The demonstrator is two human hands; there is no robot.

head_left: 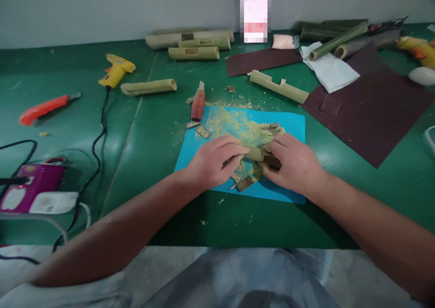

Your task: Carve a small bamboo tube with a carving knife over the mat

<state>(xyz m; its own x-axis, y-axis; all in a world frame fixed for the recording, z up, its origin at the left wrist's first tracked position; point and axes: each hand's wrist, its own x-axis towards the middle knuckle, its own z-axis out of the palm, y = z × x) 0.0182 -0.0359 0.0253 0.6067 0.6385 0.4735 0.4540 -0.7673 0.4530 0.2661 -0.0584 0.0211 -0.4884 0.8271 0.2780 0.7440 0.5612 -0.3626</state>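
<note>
A short bamboo tube (254, 154) is held level between both hands above a blue sheet (295, 127). My left hand (219, 158) is closed round its left end, the fingers covering that end. My right hand (292, 161) grips the right end, near a dark brown patch that could be a cut opening or a piece of sandpaper; I cannot tell which. Pale bamboo shavings (234, 127) and a few bark chips (245, 183) lie on the sheet around the hands. A red-handled knife (198, 104) rests at the sheet's upper left corner.
Cut bamboo tubes (193, 53) lie at the back, another (278, 87) beyond the sheet. Brown sandpaper sheets (370, 113) spread to the right. At left are a yellow glue gun (117, 70) with a trailing black cord, an orange-handled cutter (45, 109) and a purple box (37, 185).
</note>
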